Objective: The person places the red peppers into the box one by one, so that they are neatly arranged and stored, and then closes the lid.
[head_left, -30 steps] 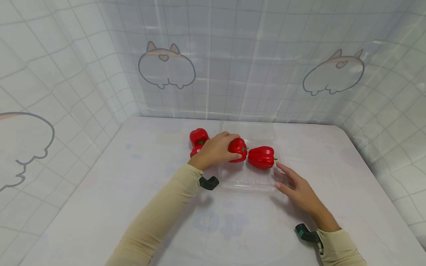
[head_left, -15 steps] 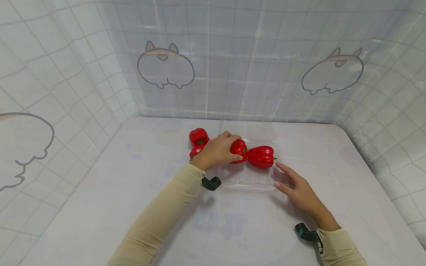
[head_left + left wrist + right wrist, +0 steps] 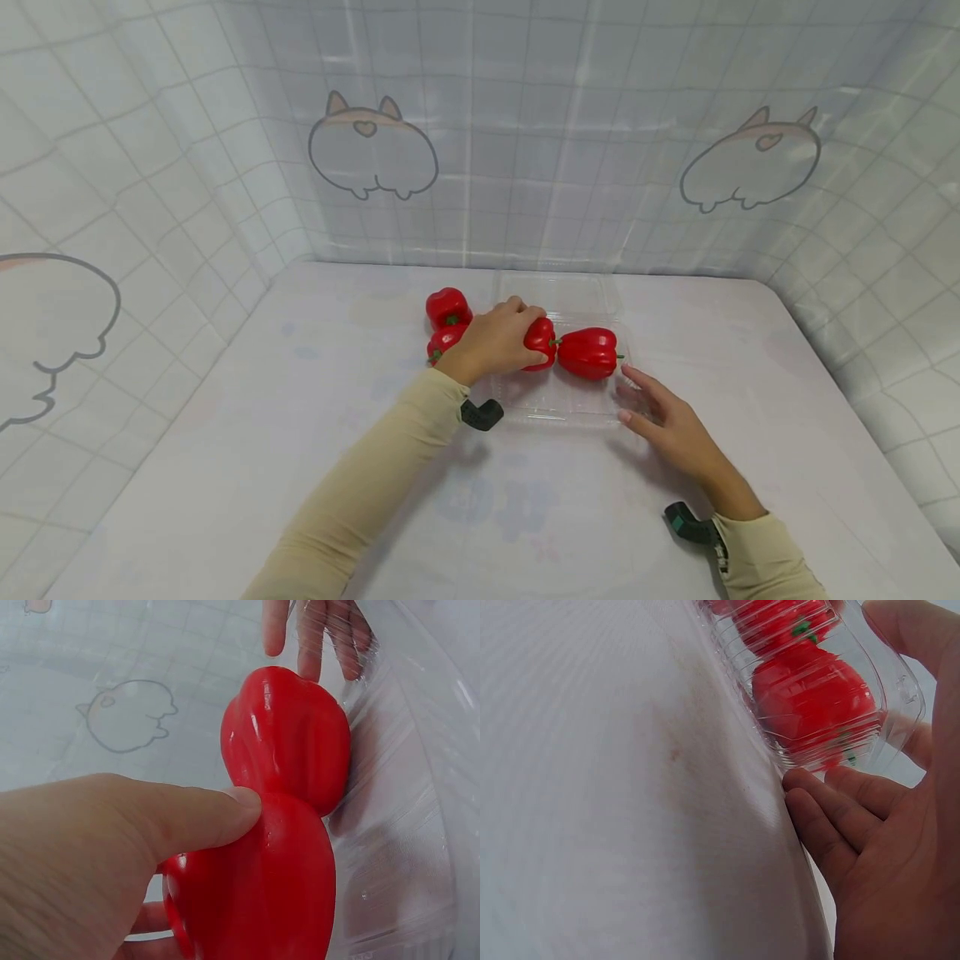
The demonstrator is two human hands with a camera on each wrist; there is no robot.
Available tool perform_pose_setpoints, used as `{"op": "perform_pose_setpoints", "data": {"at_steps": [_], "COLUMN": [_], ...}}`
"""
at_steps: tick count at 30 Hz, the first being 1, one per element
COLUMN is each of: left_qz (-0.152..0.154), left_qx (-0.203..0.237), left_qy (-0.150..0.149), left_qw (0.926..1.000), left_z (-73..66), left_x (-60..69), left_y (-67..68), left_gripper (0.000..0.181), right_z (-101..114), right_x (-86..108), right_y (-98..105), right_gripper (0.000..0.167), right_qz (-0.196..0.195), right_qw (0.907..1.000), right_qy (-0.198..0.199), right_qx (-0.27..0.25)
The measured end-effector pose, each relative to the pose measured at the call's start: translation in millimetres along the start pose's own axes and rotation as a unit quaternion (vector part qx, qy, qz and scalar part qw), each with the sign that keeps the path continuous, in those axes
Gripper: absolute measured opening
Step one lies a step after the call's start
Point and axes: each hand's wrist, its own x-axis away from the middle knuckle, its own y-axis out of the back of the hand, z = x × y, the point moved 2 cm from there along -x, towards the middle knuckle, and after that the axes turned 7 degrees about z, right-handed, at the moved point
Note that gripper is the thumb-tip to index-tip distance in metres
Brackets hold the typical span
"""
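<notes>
In the head view my left hand [image 3: 491,342] grips a red bell pepper [image 3: 538,342] over the left half of a clear plastic clamshell box [image 3: 551,410]. Its thumb [image 3: 206,817] lies along the pepper in the left wrist view. That pepper's end meets a second red bell pepper [image 3: 588,353], which lies in the box with its green stem to the right. Beside the box's right wall is my right hand [image 3: 675,429], fingers spread and relaxed. In the right wrist view its fingertips [image 3: 799,780] are at the box's end wall; firm contact is hard to tell.
Two more red peppers sit left of the box: a rear one [image 3: 447,308] and a nearer one [image 3: 446,340], partly behind my left hand. The box's transparent lid [image 3: 555,292] lies folded back toward the tiled-pattern curtain [image 3: 495,225]. A pale cloth [image 3: 300,467] covers the table.
My left hand has shifted slightly right with its pepper, which now touches or nearly touches the one in the box. More of the nearer left pepper shows. My right hand has barely moved.
</notes>
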Motion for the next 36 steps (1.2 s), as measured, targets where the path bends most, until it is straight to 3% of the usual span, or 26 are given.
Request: {"op": "perform_pose_setpoints", "data": {"at_steps": [36], "left_qz": [0.015], "left_qx": [-0.013], "left_qy": [0.012], "left_qw": [0.9997], "left_z": [-5.0], "left_x": [-7.6], "left_y": [-4.0], "left_gripper": [0.065], "right_z": [-1.6], "right_x": [-2.2], "right_y": [0.1], "right_gripper": [0.069], "right_qz": [-0.001], "right_qw": [1.0000], "right_qy": [0.001], "right_qx": [0.003]}}
